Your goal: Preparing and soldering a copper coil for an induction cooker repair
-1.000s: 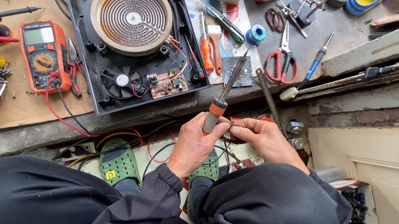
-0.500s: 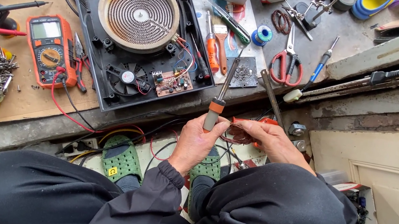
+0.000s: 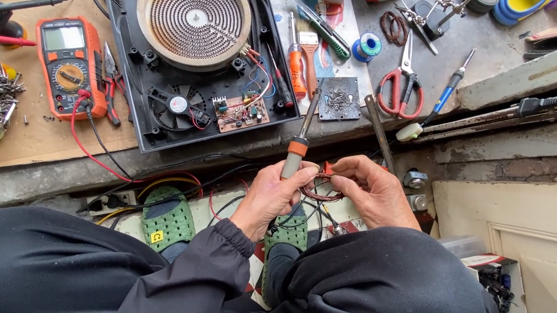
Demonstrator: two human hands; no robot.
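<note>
Left hand fisted around a soldering iron: grey-and-orange grip, thin metal shaft pointing up toward the bench. Right hand curled, fingertips pinching a small coil of reddish copper wire, held between both hands just below the bench edge. The rough concrete lip runs straight across above the knuckles.

On the bench, an opened black plastic cooktop shows a round ribbed heating coil, a fan and a small circuit board. Orange multimeter on cardboard to the left; red-handled scissors to the right. Green perforated sandals below. Little free room between hands and lip.
</note>
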